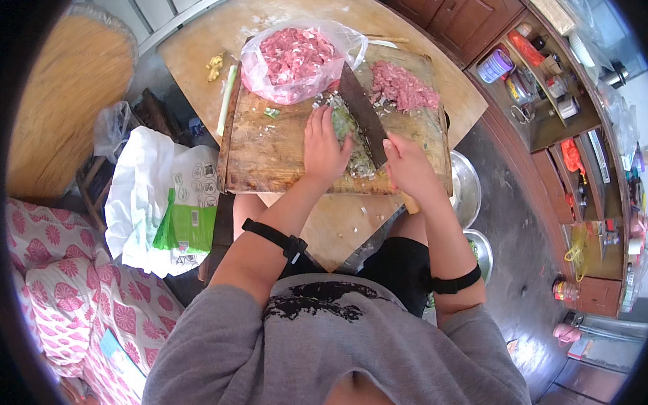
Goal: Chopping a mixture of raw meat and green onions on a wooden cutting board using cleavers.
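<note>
My right hand [408, 164] is closed round the wooden handle of a cleaver [365, 112], whose broad dark blade stands on the wooden cutting board [280, 169]. Against the blade's left side lies a heap of chopped scallion [343, 121]. My left hand [324, 146] rests on the left edge of this heap with its fingers extended. Beyond it, a clear plastic bag of cut raw meat [297, 56] sits at the board's far left. Minced meat [403, 87] lies right of the blade. A scallion stalk [227, 100] lies along the board's left edge.
Ginger root [215, 66] lies on the wooden table [190, 46] beneath the board. A white and green bag [163, 203] stands at the left. Metal bowls [467, 189] are below the board's right side, partly hidden. Farther right are wooden shelves [548, 109] with jars.
</note>
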Tool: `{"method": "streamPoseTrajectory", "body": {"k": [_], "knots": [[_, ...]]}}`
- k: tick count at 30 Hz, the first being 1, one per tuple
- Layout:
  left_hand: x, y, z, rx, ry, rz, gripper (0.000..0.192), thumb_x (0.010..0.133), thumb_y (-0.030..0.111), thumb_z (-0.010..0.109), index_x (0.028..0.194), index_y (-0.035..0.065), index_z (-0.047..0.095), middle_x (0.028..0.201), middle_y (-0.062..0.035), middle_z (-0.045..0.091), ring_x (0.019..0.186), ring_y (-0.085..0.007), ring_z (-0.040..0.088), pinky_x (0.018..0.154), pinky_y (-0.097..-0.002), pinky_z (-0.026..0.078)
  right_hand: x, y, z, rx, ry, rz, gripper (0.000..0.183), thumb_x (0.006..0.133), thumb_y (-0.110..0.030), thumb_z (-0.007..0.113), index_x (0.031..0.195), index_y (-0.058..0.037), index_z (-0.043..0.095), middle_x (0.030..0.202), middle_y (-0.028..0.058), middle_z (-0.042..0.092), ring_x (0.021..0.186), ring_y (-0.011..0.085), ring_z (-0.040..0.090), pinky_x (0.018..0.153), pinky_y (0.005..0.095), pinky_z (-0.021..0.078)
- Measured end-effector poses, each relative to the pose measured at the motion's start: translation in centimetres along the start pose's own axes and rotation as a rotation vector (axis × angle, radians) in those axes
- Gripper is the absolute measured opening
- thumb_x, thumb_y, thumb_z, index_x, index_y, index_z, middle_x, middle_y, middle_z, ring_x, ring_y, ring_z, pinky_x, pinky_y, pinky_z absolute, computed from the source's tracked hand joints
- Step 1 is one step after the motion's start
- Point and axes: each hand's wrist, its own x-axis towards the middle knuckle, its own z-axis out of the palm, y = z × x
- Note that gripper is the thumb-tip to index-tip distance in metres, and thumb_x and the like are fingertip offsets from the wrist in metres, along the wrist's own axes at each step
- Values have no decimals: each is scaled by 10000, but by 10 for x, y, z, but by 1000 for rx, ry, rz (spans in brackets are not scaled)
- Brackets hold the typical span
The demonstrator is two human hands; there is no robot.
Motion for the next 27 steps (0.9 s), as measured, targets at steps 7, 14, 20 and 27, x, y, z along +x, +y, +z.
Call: {"method": "streamPoseTrajectory", "body": {"k": [7,14,20,27], "knots": [[1,0,0,-12,-20,-17,614,765,144,639,1288,-29,367,1315,-223,399,1239,-391,367,1052,-444,296,-1,1,1,-78,70,-150,244,982,-213,428,1035,-6,547,551,51,495,385,138,474,402,307,407],[-1,3,-1,-11,-15,-17,586,772,136,629,1272,-35,375,1301,-226,408,1234,-397,371,1052,-444,299,-7,0,-7,82,62,77,266,982,-218,430,1082,-3,550,551,42,497,391,131,478,400,293,404],[-1,2,-1,-23,-11,0,583,775,150,629,1262,-51,378,1290,-227,416,1222,-395,382,1051,-445,298,-4,7,-8,100,92,113,293,971,-213,417,1106,16,542,602,120,549,423,221,565,447,352,468],[1,0,0,11,-11,-8,584,775,148,630,1265,-44,378,1281,-223,421,1209,-391,392,1042,-444,308,6,7,-8,68,46,105,288,972,-218,415,1081,16,543,587,112,528,408,209,553,430,354,459]]}}
